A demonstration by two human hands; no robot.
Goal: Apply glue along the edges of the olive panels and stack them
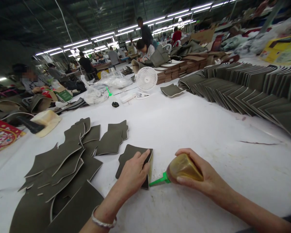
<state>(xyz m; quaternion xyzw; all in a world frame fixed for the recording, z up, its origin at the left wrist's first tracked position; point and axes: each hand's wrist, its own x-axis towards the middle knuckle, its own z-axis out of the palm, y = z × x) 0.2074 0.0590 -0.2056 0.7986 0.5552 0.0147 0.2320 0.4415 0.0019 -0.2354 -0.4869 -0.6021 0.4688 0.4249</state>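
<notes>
My right hand (203, 174) is wrapped round a tilted squeeze bottle (183, 168) of amber liquid, probably glue. Its green nozzle (160, 179) points left, the tip at the lower right corner of a dark olive cut piece (128, 157) that looks like leather or leatherette. A wet-looking yellowish strip runs along that piece's right edge. My left hand (134, 171) lies on the same piece, index finger stretched toward its upper right corner, and covers much of it. Left of this hand lies a loose heap of similar olive pieces (63, 161) with pale edges.
Long rows of overlapping olive pieces (252, 94) line the right side of the white table (208, 129). Farther back are a small white fan (146, 79), plastic bags (97, 94) and stacked brown sheets (179, 69). A pale block with a black handle (47, 122) stands at left. Several people work beyond.
</notes>
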